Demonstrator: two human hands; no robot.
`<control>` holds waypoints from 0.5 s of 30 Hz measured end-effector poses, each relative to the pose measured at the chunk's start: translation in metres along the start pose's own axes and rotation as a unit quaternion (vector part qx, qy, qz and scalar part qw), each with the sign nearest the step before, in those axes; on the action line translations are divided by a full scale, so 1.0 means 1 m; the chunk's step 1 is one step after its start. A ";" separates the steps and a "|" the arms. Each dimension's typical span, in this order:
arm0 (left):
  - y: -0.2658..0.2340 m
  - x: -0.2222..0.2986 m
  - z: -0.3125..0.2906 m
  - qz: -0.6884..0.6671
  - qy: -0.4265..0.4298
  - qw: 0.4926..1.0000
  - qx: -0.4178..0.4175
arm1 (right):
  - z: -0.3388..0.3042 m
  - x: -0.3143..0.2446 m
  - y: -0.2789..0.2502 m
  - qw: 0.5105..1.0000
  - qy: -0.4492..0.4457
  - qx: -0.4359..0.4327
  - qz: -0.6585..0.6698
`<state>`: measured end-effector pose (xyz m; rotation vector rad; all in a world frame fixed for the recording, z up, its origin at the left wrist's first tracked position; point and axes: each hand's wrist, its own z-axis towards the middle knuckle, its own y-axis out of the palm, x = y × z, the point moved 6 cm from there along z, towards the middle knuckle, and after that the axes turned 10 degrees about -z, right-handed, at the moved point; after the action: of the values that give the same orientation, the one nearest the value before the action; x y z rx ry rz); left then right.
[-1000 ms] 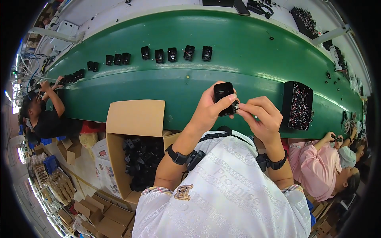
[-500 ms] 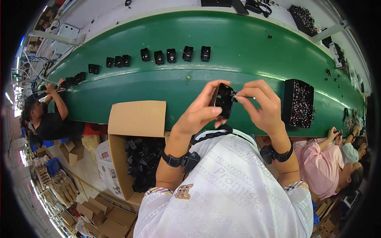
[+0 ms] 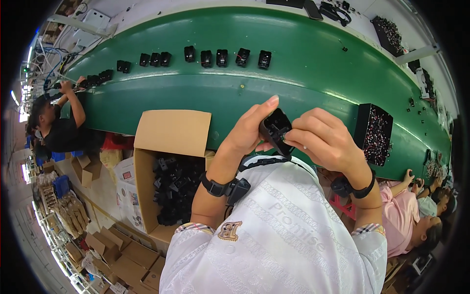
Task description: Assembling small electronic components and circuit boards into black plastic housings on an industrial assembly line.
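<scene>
My left hand (image 3: pixel 250 127) is closed around a small black plastic housing (image 3: pixel 277 122), its thumb along the far side. The housing is tilted, and its hollow inside shows. My right hand (image 3: pixel 327 139) pinches at the housing's right edge, fingertips touching it. What those fingertips grip is mostly hidden; a tiny pale bit (image 3: pixel 305 147) shows below the fingers. To the right of this hand stands a black box (image 3: pixel 363 125) filled with small red, white and black parts (image 3: pixel 378 134).
Several similar black housings (image 3: pixel 222 58) line the green work surface (image 3: pixel 313 59). An open cardboard box (image 3: pixel 174 130) holding black plastic parts (image 3: pixel 178 188) stands to my left. A co-worker (image 3: pixel 63 115) is at far left; others in pink (image 3: pixel 399 210) and pale clothing sit at right.
The housing has turned in my left hand, and the thumb has moved from its near side to its far side. My right fingers have come in against it. The whole view has shifted slightly.
</scene>
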<state>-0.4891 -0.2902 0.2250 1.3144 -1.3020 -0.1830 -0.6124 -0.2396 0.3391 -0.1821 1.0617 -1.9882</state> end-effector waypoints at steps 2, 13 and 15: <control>0.004 0.004 -0.001 0.028 -0.008 0.999 0.025 | 0.000 -0.002 0.003 0.999 -0.025 -0.029 0.034; -0.020 -0.020 0.015 -0.004 -0.014 0.997 0.075 | -0.014 -0.001 0.019 0.994 0.055 -0.063 0.066; -0.030 -0.023 0.019 -0.009 -0.011 0.997 0.074 | -0.019 0.005 0.025 0.991 0.107 -0.064 0.050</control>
<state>-0.4956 -0.2946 0.1836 1.4539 -1.3441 -0.1155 -0.6086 -0.2386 0.3075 0.0160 1.3111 -1.8806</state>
